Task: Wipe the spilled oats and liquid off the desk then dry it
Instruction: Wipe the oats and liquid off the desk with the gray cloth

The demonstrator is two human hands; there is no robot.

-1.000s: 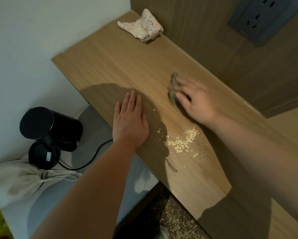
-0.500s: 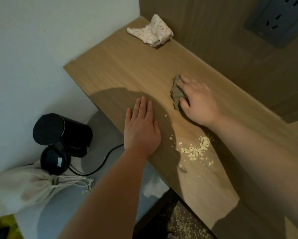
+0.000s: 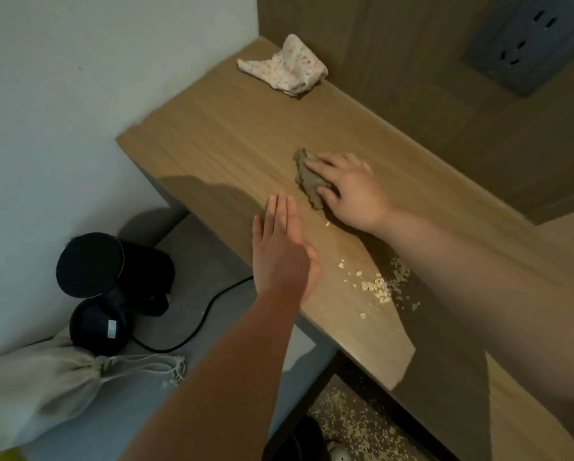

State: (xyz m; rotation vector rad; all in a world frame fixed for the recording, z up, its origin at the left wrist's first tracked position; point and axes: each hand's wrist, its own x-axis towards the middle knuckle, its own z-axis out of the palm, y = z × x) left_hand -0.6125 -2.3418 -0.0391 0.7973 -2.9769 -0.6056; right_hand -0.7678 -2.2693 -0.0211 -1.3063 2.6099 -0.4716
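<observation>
oats (image 3: 380,287) near desk (image 3: 212,128) edge, rag (image 3: 307,179) mid-desk

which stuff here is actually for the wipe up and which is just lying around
For the job: brown rag under the right hand, spilled oats, desk, speckled cloth likely for drying, left hand.
Lying about: black kettle, cord, drawstring bag, wall socket.

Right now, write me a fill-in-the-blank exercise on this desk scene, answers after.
The right hand presses the brown rag; the left hand, fingers straight, holds ____.
The speckled cloth sits at the desk's far ____.
Besides the oats on the desk, more lie on the ____ below.
Answers: nothing; corner; floor.
</observation>
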